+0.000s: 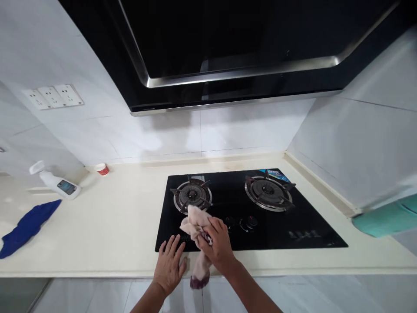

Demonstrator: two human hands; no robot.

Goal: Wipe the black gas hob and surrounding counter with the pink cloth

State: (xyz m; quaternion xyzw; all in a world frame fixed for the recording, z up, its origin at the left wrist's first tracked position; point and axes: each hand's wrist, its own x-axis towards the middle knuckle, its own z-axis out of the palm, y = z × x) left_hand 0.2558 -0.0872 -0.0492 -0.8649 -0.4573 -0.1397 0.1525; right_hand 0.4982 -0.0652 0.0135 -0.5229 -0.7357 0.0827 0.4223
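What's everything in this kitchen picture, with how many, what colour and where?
Hood: one, black with silver trim, overhead
Walls: pale grey, behind and both sides
Sockets: three, white, wall at left
Bottle: one, white, counter's left
Cup: one, red and white, back left
Blue cloth: one, far left
Counter: one, cream, around stove
Stove: one, black, centre
Burners: two, dark, on stove
Knobs: two, black, stove front
Sticker: one, blue, stove's back-right corner
Teal object: one, far right, unclear
Floor: pale grey, below
Rag: one, pale pink, in right hand
Left hand: one, stove's front edge
Right hand: one, gripping rag
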